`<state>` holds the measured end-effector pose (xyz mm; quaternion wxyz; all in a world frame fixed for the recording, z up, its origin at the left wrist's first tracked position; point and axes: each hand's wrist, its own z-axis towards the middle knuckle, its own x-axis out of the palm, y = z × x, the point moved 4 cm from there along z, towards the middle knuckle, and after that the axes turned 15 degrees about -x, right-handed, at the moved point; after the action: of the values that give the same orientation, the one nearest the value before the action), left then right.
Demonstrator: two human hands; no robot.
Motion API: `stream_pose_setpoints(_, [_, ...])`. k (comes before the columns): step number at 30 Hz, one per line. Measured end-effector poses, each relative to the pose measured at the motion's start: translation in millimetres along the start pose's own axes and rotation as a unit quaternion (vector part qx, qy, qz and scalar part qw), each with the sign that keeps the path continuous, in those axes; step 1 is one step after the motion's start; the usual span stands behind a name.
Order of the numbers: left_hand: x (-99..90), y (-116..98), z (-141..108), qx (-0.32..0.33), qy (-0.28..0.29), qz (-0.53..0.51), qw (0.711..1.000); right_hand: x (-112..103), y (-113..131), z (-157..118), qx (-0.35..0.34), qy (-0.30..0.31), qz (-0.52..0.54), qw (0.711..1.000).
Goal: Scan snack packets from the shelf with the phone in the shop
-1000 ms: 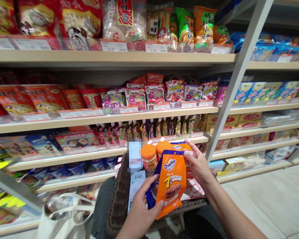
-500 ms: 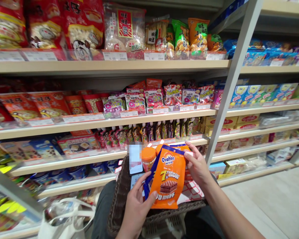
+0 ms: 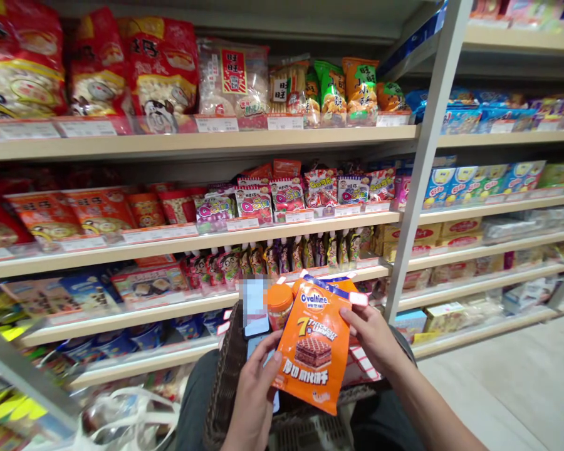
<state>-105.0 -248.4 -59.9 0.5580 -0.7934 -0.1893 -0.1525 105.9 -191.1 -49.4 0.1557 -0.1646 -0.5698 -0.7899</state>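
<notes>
An orange Ovaltine wafer bag [image 3: 314, 347] is held tilted over a dark woven basket [image 3: 220, 382], its printed front facing me. My left hand [image 3: 258, 382] grips its lower left edge, thumb on the front. At the upper right edge, my right hand [image 3: 371, 332] pinches the bag between thumb and fingers. Behind the bag, another orange and blue pack [image 3: 338, 282] shows partly. An orange-lidded jar [image 3: 280, 302] stands in the basket, left of the bag. Next to it is a phone [image 3: 255, 313] with a lit screen, partly blurred out.
Shelves of snack bags and candy pouches [image 3: 286, 195] stretch across in front, with price tags along their edges. A grey upright post [image 3: 427, 156] divides the shelving. At lower left sits a white tote bag [image 3: 126, 413]. Pale floor tiles [image 3: 507, 376] lie at the right.
The wafer bag has turned flatter toward me and tilted, its lower end shifting down and right. My right hand has moved lower along its edge. The view has tipped slightly upward.
</notes>
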Motion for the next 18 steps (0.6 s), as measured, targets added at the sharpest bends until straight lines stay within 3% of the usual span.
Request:
stream_pose_setpoints(7, [21.4, 2.5, -4.7, 0.062, 0.035, 0.0, 0.997, -32.0, 12.1, -33.6, -0.012, -0.119, 0.026, 0.993])
stream_pose_setpoints(12, [41.9, 16.8, 5.7, 0.055, 0.057, 0.045, 0.996, -62.4, 16.7, -57.0, -0.022, -0.203, 0.003, 0.979])
stream_pose_setpoints(18, [47.3, 32.6, 20.2, 0.031, 0.045, 0.094, 0.994, -95.5, 9.9, -74.8, 0.005, -0.203, -0.013, 0.979])
